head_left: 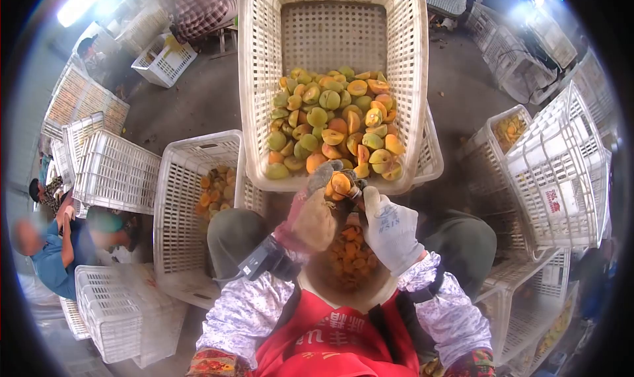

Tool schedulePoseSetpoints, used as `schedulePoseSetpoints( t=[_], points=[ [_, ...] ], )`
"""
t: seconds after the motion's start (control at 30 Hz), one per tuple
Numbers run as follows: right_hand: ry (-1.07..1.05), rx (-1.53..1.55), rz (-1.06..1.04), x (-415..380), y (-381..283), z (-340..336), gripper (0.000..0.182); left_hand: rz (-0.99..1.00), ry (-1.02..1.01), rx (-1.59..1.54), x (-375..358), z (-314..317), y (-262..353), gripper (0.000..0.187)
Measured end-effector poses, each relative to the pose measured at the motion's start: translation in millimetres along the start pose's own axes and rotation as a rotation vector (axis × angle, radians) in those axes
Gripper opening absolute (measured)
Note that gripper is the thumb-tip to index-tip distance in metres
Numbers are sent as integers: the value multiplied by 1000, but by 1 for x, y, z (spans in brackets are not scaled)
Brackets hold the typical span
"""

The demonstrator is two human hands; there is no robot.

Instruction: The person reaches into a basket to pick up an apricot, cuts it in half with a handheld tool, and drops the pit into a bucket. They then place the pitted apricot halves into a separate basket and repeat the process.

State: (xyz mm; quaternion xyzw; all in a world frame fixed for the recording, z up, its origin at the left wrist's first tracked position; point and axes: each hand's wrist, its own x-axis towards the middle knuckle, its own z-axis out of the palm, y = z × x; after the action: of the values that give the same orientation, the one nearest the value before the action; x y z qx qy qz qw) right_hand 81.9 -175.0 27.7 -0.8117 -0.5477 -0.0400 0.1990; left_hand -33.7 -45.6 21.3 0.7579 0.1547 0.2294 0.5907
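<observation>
My left hand (312, 213), in a dirty, stained glove, is closed around an apricot (340, 184) with its orange flesh facing up. Close beside it my right hand (391, 230), in a whitish glove, is closed with its fingertips at the fruit. A small shiny bit shows at those fingertips, too small to make out. Both hands are just past the near rim of a white plastic crate (251, 106) that holds many green and orange apricots (330, 116), whole and halved. Below the hands, between my knees, a pale tub (380, 290) contains orange apricot pieces (350, 255).
A tilted white crate (173, 245) with apricot halves stands by my left knee. More crates (119, 172) are stacked at left, and others (551, 172) at right. A person in blue (53, 258) sits at far left. Another crate (165, 60) stands on the floor behind.
</observation>
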Motion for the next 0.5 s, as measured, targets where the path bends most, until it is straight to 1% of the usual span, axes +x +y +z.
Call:
schedulePoseSetpoints(
  t=[0.07, 0.1, 0.17, 0.2, 0.27, 0.3, 0.37, 0.4, 0.47, 0.5],
  points=[
    [21, 12, -41, 1, -1, 1, 21, -32, 73, -261, -2, 1, -4, 52],
    [19, 11, -42, 2, -3, 2, 21, -32, 73, -262, 0, 1, -5, 52],
    [-11, -36, -13, 2, -7, 2, 22, -284, 138, -738, 5, 0, 0, 50],
    [-15, -38, -12, 2, -8, 2, 22, -286, 138, -743, 4, 1, 1, 50],
    [-72, -89, -10, 1, -9, 1, 22, -315, 128, -1171, 3, 3, 4, 47],
    [-74, -90, -7, 0, -10, 2, 22, -317, 127, -1173, 2, 4, -1, 47],
    [-127, -138, -10, -2, -11, 2, 24, -314, 227, -718, 3, 8, -11, 42],
    [-130, -139, -8, -4, -10, 5, 24, -316, 226, -720, 1, 9, -15, 42],
    [-115, -160, -62, -9, -7, 13, 26, -486, 243, -1278, 0, 11, -8, 40],
    [-116, -159, -59, -10, -7, 13, 26, -489, 241, -1277, 1, 13, -5, 40]
  ],
)
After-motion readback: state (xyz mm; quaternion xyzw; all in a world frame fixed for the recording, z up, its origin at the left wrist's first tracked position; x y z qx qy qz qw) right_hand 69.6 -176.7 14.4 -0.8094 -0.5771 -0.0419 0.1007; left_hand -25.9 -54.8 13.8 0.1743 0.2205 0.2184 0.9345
